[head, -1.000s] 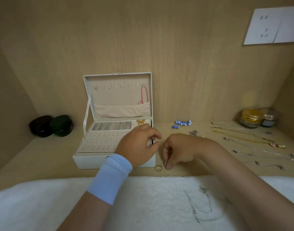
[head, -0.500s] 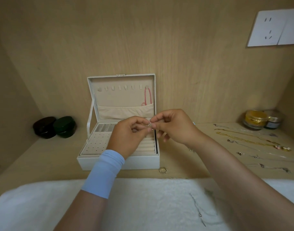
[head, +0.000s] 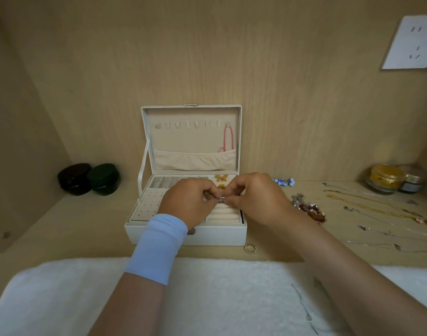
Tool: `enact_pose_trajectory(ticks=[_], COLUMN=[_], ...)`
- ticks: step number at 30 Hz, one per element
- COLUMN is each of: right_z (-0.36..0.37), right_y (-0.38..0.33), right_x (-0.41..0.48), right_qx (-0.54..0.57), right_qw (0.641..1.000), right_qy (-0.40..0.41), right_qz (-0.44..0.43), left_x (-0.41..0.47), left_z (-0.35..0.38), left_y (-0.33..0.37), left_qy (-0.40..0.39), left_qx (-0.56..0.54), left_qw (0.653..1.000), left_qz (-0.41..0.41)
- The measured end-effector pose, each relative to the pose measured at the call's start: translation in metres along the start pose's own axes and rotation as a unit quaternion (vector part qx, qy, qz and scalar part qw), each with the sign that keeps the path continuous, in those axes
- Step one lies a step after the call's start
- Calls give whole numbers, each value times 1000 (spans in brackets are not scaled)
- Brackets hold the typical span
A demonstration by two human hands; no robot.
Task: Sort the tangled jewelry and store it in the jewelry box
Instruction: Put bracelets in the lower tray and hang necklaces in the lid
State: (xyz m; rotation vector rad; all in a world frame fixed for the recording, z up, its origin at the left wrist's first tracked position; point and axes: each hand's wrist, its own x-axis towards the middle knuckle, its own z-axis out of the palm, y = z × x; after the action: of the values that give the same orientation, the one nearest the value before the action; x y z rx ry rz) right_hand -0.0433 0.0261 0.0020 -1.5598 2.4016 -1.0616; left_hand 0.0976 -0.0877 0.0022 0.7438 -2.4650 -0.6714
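Observation:
The white jewelry box [head: 217, 235] stands open in the middle of the wooden shelf, its lid upright with a pink cord [head: 228, 138] hanging inside. Over its ring rolls [head: 225, 214], my left hand [head: 189, 202] and my right hand [head: 255, 198] meet and pinch a small silver ring [head: 221, 199] between their fingertips. A gold butterfly piece [head: 221, 177] lies in the box's back right compartment. A gold ring [head: 249, 248] lies on the shelf in front of the box's right corner.
A tangle of jewelry [head: 308, 207] and several chains [head: 367, 208] lie to the right. Blue beads [head: 284, 182] sit behind my right hand. Two dark round cases [head: 89, 178] stand at the left, two jars [head: 393, 178] at the far right. A white fluffy cloth [head: 219, 297] with a thin chain [head: 304, 309] covers the front.
My right hand picked a silver ring off the shelf and lifted it over the box. My left hand joined it, and both now hold the ring lower, over the ring rolls.

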Motion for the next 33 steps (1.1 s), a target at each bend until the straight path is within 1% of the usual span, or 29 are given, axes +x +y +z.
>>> enact_pose_trajectory(ticks=[2,7,12,14,16,17,19,21,22,24,26,29,33], right_z=[1,-1,-4,-13,-32,-42,-57,-55,-48,-33,-24,-22,-35], right_y=[-1,-2,5,6,6,6,5,2,1,2,6,14,24], right_x=[-1,-3,-4,-6,-11,-15,-23,-31,-33,-33,-32,-30,-27], right_qx=[-15,-70,-45,-40,-52,-69,-101,-112,-119,-149,-169,-138,-108], right_qw=[1000,997,996,997,997,996,982,960,953,946,943,945,952], right_qy=[7,-15,-55,-45,-42,-62,-154,-250,-272,-285,-285,-293,-283], right_qz=[-3,-37,-60,-58,-30,-10,32,55,55,48,39,35,54], left_x=[0,0,-4,-4,-4,-5,-7,-8,-8,-11,-13,-14,-12], left_z=[-1,-4,-2,-1,0,1,6,13,16,24,31,35,34], left_y=[0,1,6,6,6,6,12,20,24,30,30,28,24], left_qy=[-9,-32,-25,-23,-14,-4,20,36,36,20,11,8,2], left_qx=[22,63,78,75,91,103,109,82,64,42,50,56,19], left_qw=[1000,997,996,997,995,994,991,991,990,989,988,988,991], left_qz=[1,26,31,27,37,47,71,102,118,139,144,142,134])
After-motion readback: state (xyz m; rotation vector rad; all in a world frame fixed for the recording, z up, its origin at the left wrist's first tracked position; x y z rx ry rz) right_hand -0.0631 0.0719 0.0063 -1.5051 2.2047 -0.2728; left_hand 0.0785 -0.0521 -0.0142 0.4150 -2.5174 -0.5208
